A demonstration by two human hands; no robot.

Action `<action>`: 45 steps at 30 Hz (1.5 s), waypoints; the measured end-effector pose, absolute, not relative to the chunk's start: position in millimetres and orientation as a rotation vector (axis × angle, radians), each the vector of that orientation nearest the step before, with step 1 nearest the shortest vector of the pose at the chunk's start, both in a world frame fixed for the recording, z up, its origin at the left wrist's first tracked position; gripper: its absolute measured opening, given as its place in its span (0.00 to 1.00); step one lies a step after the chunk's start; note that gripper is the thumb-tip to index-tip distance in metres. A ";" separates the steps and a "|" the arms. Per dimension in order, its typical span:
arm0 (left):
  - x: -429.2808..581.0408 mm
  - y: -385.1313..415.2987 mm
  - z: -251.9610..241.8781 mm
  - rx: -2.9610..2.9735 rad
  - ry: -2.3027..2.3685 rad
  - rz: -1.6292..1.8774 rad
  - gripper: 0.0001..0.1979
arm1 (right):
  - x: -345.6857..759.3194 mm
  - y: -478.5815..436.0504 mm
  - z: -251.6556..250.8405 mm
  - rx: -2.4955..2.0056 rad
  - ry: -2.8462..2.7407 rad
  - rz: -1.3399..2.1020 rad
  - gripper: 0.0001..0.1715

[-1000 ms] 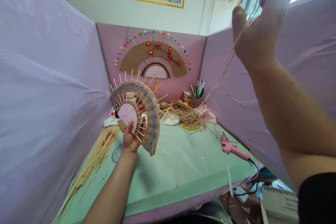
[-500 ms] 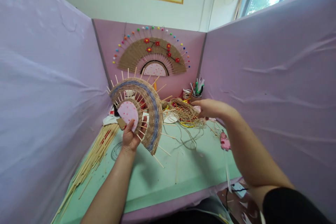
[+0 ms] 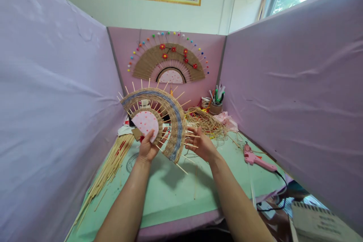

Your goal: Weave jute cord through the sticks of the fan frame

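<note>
My left hand [image 3: 149, 146] is closed on a woven fan [image 3: 177, 121], its thumb on the pink spotted half-disc [image 3: 145, 121] and its other fingers partly hidden behind. The fan is tilted above the table. Its tan woven band has a blue-grey stripe, and thin wooden sticks poke out past the outer rim. At the fan's right rim, my right hand [image 3: 202, 146] has its fingers apart among the protruding stick ends. Some sticks cross in front of those fingers; whether they touch the band I cannot tell.
Long thin sticks [image 3: 106, 174] lie at the left of the green table [image 3: 170, 208]. Tangled twine [image 3: 210, 121] sits behind my right hand, near a tool pot [image 3: 216, 108]. A pink glue gun [image 3: 259, 160] lies right. A finished fan [image 3: 150, 60] hangs on the back panel.
My right hand has come from above the twine, left and down to the fan's right rim. The fan, still in my left hand, appears slightly farther right. The glue gun is now fully visible.
</note>
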State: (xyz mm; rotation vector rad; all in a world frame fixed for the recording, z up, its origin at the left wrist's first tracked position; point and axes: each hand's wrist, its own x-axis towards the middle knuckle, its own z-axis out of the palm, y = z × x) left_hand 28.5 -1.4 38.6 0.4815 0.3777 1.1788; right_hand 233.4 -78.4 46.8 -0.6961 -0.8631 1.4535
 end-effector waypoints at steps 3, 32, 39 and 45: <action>29.2 0.7 36.1 0.497 0.376 1.174 0.18 | 233.6 -80.3 38.5 -0.730 -0.882 1.363 0.20; 40.1 0.6 39.4 0.535 0.474 1.282 0.14 | 257.6 -98.3 19.4 -1.238 -1.456 0.308 0.13; 40.9 0.8 41.2 0.532 0.476 1.325 0.15 | 249.3 -110.5 27.4 -1.272 -1.550 0.086 0.11; 39.8 0.5 42.6 0.462 0.444 1.307 0.16 | 243.2 -114.1 23.6 -1.175 -1.548 0.118 0.10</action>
